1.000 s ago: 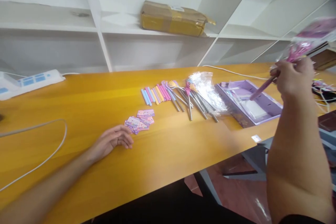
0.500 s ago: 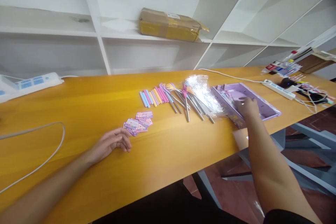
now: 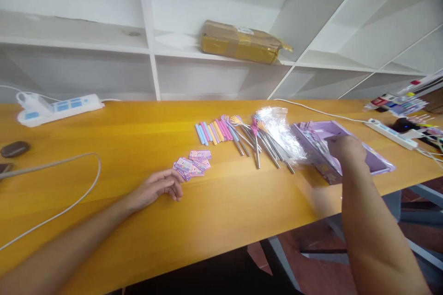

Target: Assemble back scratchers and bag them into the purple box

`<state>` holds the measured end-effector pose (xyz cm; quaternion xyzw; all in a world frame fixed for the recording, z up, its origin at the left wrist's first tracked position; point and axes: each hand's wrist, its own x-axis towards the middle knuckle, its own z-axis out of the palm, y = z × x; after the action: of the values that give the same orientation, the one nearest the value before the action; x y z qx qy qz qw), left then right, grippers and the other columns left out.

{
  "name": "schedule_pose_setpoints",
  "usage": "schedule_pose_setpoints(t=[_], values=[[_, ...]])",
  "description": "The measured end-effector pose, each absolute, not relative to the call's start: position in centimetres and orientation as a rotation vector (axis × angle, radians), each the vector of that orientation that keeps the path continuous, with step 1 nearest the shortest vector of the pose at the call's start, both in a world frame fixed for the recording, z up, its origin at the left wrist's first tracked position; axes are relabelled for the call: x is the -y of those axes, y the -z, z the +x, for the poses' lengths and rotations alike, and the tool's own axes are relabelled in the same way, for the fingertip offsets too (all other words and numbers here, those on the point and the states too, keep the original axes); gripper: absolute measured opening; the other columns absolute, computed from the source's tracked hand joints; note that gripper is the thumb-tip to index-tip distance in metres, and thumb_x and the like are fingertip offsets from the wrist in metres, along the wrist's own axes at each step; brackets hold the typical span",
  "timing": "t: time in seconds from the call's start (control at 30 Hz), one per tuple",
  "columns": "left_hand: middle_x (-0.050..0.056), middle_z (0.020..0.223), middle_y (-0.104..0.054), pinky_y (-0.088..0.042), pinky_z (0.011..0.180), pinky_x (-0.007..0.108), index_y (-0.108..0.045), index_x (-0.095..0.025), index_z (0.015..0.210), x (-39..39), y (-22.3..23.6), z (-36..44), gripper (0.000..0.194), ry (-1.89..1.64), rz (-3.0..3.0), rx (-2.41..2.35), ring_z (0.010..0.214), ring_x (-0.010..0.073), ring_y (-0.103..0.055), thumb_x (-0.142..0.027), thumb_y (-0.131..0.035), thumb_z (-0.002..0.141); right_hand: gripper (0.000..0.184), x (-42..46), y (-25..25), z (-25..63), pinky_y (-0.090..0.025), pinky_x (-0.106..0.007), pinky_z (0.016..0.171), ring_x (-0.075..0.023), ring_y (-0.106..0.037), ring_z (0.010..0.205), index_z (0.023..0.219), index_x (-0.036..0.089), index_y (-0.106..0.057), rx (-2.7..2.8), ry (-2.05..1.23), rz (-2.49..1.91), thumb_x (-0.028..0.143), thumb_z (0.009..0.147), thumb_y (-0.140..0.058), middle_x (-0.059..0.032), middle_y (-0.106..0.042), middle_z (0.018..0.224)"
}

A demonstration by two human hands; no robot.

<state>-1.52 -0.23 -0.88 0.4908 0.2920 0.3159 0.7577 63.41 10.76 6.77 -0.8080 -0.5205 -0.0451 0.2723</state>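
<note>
My left hand [image 3: 165,185] lies on the table, open and empty, its fingers loosely bent beside a small pile of pink and purple printed cards [image 3: 194,165]. Over the open purple box [image 3: 382,162] at the right, my right hand [image 3: 348,150] reaches in; its fingers are mostly hidden and blurred, so any hold is unclear. Clear plastic packets [image 3: 316,142] lie along the box's left side. Left of the box are crumpled clear plastic bags [image 3: 278,122], several metal-rod back scratchers [image 3: 256,147] with coloured hand-shaped heads, and a row of pastel tubes [image 3: 213,132].
White shelving [image 3: 152,32] backs the wooden table [image 3: 224,212], with a taped cardboard parcel [image 3: 240,42] on it. Power strips stand at left [image 3: 62,108] and right [image 3: 391,133]. A white cable [image 3: 93,179] loops at the left. Pens and a bottle [image 3: 398,99] are at the far right.
The view has shifted, so everything on the table appears further right. My right hand stays at the purple box, its wrist turned slightly. My left hand keeps its place by the cards.
</note>
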Motion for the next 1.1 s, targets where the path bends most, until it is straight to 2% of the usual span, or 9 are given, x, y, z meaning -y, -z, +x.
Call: schedule_pose_setpoints(t=[0.1, 0.17, 0.23, 0.43, 0.6, 0.8, 0.93, 1.1], values=[[0.013, 0.095, -0.079, -0.054, 0.074, 0.031, -0.072, -0.015, 0.113, 0.2, 0.9, -1.6, 0.027, -0.684, 1.056, -0.644, 0.082, 0.0220, -0.076, -0.039, -0.066, 0.103, 0.012, -11.7, -6.7, 60.0, -0.041, -0.038, 0.076, -0.0216, -0.047, 0.069, 0.075, 0.019, -0.076, 1.384, 0.251, -2.186, 0.018, 0.081, -0.066, -0.0138, -0.067, 0.086], [0.013, 0.095, -0.079, -0.053, 0.075, 0.031, -0.072, -0.014, 0.113, 0.2, 1.0, -1.7, 0.028, -0.686, 1.057, -0.648, 0.083, 0.0221, -0.076, -0.040, -0.066, 0.103, 0.018, -12.2, -6.4, 57.1, -0.042, -0.035, 0.083, -0.0217, -0.056, 0.081, 0.097, 0.020, -0.080, 1.451, 0.262, -2.141, 0.025, 0.089, -0.065, -0.0143, -0.072, 0.103], [0.012, 0.093, -0.078, -0.052, 0.075, 0.030, -0.073, -0.014, 0.113, 0.1, 1.0, -1.9, 0.028, -0.700, 1.060, -0.648, 0.082, 0.0215, -0.075, -0.039, -0.067, 0.102, 0.026, -12.5, -6.0, 54.3, -0.042, -0.033, 0.086, -0.0213, -0.060, 0.088, 0.108, 0.020, -0.080, 1.570, 0.260, -2.088, 0.032, 0.096, -0.061, -0.0128, -0.074, 0.108], [0.006, 0.083, -0.071, -0.049, 0.076, 0.029, -0.076, -0.016, 0.107, -0.2, 1.0, -1.9, 0.026, -0.776, 1.028, -0.624, 0.082, 0.0202, -0.071, -0.039, -0.075, 0.094, 0.030, -12.7, -2.9, 49.1, -0.046, -0.035, 0.086, -0.0255, -0.062, 0.093, 0.107, 0.017, -0.079, 1.738, 0.231, -2.087, 0.033, 0.099, -0.055, -0.0143, -0.071, 0.109], [0.007, 0.091, -0.071, -0.048, 0.077, 0.030, -0.074, -0.016, 0.102, -0.2, 1.4, -2.0, 0.023, -0.766, 1.077, -0.638, 0.085, 0.0197, -0.069, -0.036, -0.079, 0.091, 0.037, -13.1, 0.8, 49.2, -0.050, -0.041, 0.094, -0.0296, -0.063, 0.104, 0.118, 0.013, -0.077, 1.696, 0.285, -2.090, 0.036, 0.100, -0.056, -0.0180, -0.064, 0.120], [0.006, 0.089, -0.071, -0.048, 0.076, 0.030, -0.069, -0.016, 0.099, -0.3, 2.1, -2.6, 0.021, -0.695, 1.249, -0.690, 0.082, 0.0181, -0.067, -0.037, -0.071, 0.100, 0.035, -13.2, 2.1, 48.9, -0.049, -0.040, 0.091, -0.0279, -0.061, 0.098, 0.113, 0.015, -0.077, 1.669, 0.322, -1.960, 0.037, 0.100, -0.054, -0.0159, -0.064, 0.112], [0.006, 0.088, -0.073, -0.047, 0.076, 0.028, -0.065, -0.017, 0.099, -0.3, 1.9, -2.9, 0.011, -0.620, 1.322, -0.709, 0.080, 0.0164, -0.065, -0.027, -0.070, 0.097, 0.034, -13.2, 1.9, 48.2, -0.049, -0.038, 0.088, -0.0262, -0.059, 0.093, 0.108, 0.015, -0.077, 1.688, 0.305, -1.944, 0.037, 0.100, -0.053, -0.0158, -0.064, 0.108], [0.004, 0.087, -0.074, -0.047, 0.075, 0.027, -0.063, -0.018, 0.096, -0.2, 1.6, -2.9, 0.014, -0.557, 1.316, -0.721, 0.078, 0.0155, -0.065, -0.015, -0.071, 0.085, 0.034, -13.2, 1.7, 48.1, -0.050, -0.039, 0.089, -0.0267, -0.060, 0.095, 0.111, 0.015, -0.077, 1.669, 0.288, -1.966, 0.037, 0.099, -0.054, -0.0160, -0.064, 0.111]])
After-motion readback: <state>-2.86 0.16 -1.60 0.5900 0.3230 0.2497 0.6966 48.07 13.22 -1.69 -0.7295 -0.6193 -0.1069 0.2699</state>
